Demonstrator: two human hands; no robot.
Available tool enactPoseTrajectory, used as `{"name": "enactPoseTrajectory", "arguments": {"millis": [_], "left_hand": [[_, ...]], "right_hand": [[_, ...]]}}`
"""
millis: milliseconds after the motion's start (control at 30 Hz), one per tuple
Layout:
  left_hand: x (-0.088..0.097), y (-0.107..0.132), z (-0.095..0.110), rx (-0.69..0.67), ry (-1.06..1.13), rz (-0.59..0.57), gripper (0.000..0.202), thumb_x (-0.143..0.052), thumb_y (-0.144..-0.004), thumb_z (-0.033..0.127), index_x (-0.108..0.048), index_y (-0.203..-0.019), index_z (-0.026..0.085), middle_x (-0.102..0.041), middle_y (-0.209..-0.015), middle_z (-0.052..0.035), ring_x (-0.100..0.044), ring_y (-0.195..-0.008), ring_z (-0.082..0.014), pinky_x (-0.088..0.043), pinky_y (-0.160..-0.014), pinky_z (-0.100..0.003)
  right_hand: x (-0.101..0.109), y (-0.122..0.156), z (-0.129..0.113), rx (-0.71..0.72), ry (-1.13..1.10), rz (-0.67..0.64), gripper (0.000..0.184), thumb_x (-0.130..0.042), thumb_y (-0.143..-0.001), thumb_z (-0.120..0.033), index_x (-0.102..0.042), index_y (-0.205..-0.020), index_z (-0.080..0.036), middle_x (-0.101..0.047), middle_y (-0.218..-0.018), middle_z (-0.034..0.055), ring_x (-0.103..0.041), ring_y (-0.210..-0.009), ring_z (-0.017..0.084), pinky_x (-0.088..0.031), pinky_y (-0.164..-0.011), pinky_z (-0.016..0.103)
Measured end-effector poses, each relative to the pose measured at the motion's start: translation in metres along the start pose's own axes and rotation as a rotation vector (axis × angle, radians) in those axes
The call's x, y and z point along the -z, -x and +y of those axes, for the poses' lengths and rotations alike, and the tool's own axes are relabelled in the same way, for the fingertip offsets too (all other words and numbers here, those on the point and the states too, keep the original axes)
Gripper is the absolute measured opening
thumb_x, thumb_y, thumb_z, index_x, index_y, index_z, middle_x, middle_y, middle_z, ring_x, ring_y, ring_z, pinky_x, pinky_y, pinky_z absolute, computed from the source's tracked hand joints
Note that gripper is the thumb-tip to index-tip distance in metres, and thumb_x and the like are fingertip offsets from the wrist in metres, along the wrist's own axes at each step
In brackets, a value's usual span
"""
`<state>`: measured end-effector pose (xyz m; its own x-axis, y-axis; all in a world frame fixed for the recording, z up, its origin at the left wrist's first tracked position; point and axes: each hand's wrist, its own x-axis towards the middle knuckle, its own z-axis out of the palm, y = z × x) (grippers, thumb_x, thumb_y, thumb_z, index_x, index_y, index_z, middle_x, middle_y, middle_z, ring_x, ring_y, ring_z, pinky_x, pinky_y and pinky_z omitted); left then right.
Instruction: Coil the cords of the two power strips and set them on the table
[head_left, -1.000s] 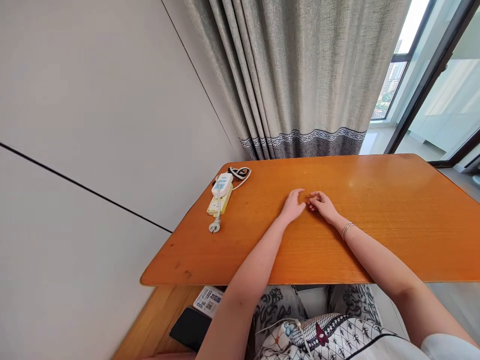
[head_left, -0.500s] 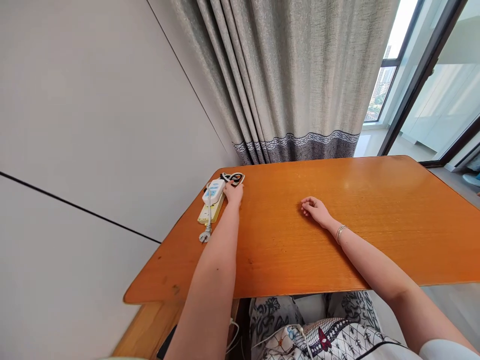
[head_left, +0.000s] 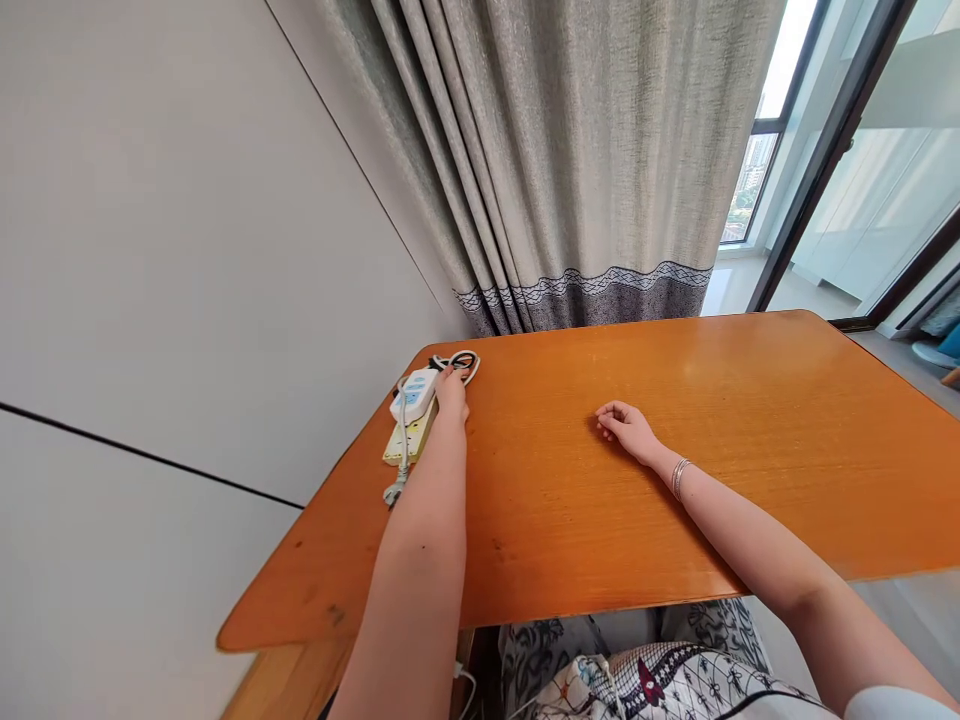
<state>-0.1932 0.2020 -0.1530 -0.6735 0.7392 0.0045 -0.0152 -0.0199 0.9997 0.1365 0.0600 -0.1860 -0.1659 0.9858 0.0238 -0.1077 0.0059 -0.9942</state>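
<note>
My left hand (head_left: 452, 392) reaches to the far left corner of the orange wooden table (head_left: 675, 400). Its fingers are bent over the far end of a white power strip (head_left: 415, 393) with a blue label. That strip lies on top of a yellow one (head_left: 400, 444). A coiled cable (head_left: 464, 363) sits just beyond my fingertips, and a grey cord runs down to a plug (head_left: 391, 492) near the table's left edge. My right hand (head_left: 626, 430) rests mid-table as a loose fist with nothing in it, a bracelet on its wrist.
A pale wall runs close along the table's left edge. A grey curtain (head_left: 577, 160) hangs behind the far edge, and a glass door (head_left: 862, 180) stands at the right. Patterned fabric (head_left: 645, 680) lies on my lap below the near edge.
My left hand has left my right hand at mid-table and gone out left to the power strips. The right hand stayed put. The view has shifted slightly left.
</note>
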Motion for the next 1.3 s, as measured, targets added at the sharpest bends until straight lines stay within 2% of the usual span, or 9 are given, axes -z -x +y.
{"name": "enactPoseTrajectory", "arguments": {"millis": [133, 267, 367, 567, 633, 733, 867, 1067, 1300], "left_hand": [[-0.007, 0.016, 0.011, 0.075, 0.137, -0.030, 0.029, -0.059, -0.067, 0.016, -0.058, -0.096, 0.020, -0.066, -0.102, -0.0061, -0.064, -0.109, -0.0222, -0.049, -0.100, -0.037], [-0.023, 0.053, 0.027, 0.115, 0.250, -0.079, 0.022, -0.057, -0.072, 0.013, -0.056, -0.093, 0.021, -0.067, -0.099, -0.0032, -0.065, -0.104, -0.0147, -0.049, -0.096, -0.027], [-0.036, 0.093, 0.031, 0.175, 0.312, -0.153, 0.011, -0.057, -0.078, 0.019, -0.056, -0.089, 0.020, -0.068, -0.092, -0.0035, -0.068, -0.098, -0.0153, -0.052, -0.087, -0.026], [-0.059, 0.198, 0.018, 0.296, 0.360, -0.342, 0.015, -0.062, -0.079, 0.028, -0.055, -0.089, 0.020, -0.067, -0.079, -0.0012, -0.068, -0.077, -0.0146, -0.054, -0.072, -0.027], [-0.064, 0.229, 0.012, 0.317, 0.371, -0.410, 0.019, -0.066, -0.078, 0.027, -0.055, -0.091, 0.019, -0.067, -0.080, -0.0015, -0.067, -0.074, -0.0146, -0.055, -0.071, -0.028], [-0.065, 0.259, 0.007, 0.268, 0.411, -0.568, 0.031, -0.072, -0.076, 0.029, -0.057, -0.101, 0.019, -0.070, -0.098, -0.0050, -0.068, -0.083, -0.0159, -0.057, -0.077, -0.032], [-0.055, 0.261, 0.005, 0.145, 0.401, -0.702, 0.047, -0.082, -0.070, 0.037, -0.063, -0.108, 0.018, -0.069, -0.107, -0.0061, -0.065, -0.090, -0.0174, -0.055, -0.085, -0.035], [-0.042, 0.247, 0.011, 0.187, 0.418, -0.870, 0.050, -0.084, -0.068, 0.046, -0.069, -0.108, 0.019, -0.072, -0.102, -0.0059, -0.066, -0.094, -0.0194, -0.053, -0.092, -0.037], [-0.041, 0.247, 0.016, 0.291, 0.398, -0.791, 0.049, -0.088, -0.061, 0.041, -0.073, -0.103, 0.020, -0.074, -0.102, -0.0061, -0.067, -0.091, -0.0187, -0.054, -0.092, -0.038]], "right_hand": [[-0.001, -0.001, 0.000, 0.001, -0.001, 0.004, 0.029, -0.072, -0.070, -0.043, -0.061, -0.085, -0.021, -0.062, -0.072, -0.0017, -0.054, -0.062, 0.011, -0.045, -0.062, 0.027], [0.001, -0.001, 0.000, -0.003, -0.009, 0.002, 0.030, -0.075, -0.069, -0.043, -0.062, -0.084, -0.021, -0.062, -0.072, -0.0015, -0.054, -0.062, 0.011, -0.047, -0.063, 0.027], [0.001, -0.001, 0.000, -0.005, -0.032, 0.025, 0.034, -0.075, -0.070, -0.048, -0.062, -0.085, -0.021, -0.064, -0.077, 0.0004, -0.057, -0.066, 0.012, -0.049, -0.063, 0.027], [0.003, -0.003, -0.003, -0.018, -0.155, 0.096, 0.052, -0.059, -0.083, -0.067, -0.059, -0.113, -0.025, -0.064, -0.127, 0.0092, -0.067, -0.096, 0.017, -0.057, -0.077, 0.030], [0.006, -0.003, -0.005, -0.050, -0.220, 0.041, 0.055, -0.053, -0.087, -0.070, -0.061, -0.114, -0.023, -0.065, -0.126, 0.0110, -0.069, -0.093, 0.018, -0.058, -0.074, 0.030], [0.013, 0.000, -0.008, -0.080, -0.267, -0.056, 0.056, -0.053, -0.087, -0.070, -0.064, -0.113, -0.021, -0.071, -0.117, 0.0107, -0.070, -0.087, 0.018, -0.057, -0.065, 0.027], [0.019, 0.005, -0.009, -0.041, -0.251, -0.104, 0.052, -0.070, -0.081, -0.060, -0.064, -0.118, -0.025, -0.072, -0.109, 0.0048, -0.069, -0.084, 0.015, -0.058, -0.067, 0.024], [0.014, 0.008, -0.013, -0.020, -0.259, -0.093, 0.055, -0.077, -0.076, -0.056, -0.064, -0.121, -0.027, -0.071, -0.119, 0.0045, -0.069, -0.096, 0.017, -0.058, -0.079, 0.026], [0.013, 0.014, -0.018, 0.003, -0.241, -0.118, 0.067, -0.080, -0.072, -0.054, -0.059, -0.131, -0.030, -0.063, -0.137, 0.0057, -0.065, -0.116, 0.024, -0.056, -0.097, 0.038]]}}
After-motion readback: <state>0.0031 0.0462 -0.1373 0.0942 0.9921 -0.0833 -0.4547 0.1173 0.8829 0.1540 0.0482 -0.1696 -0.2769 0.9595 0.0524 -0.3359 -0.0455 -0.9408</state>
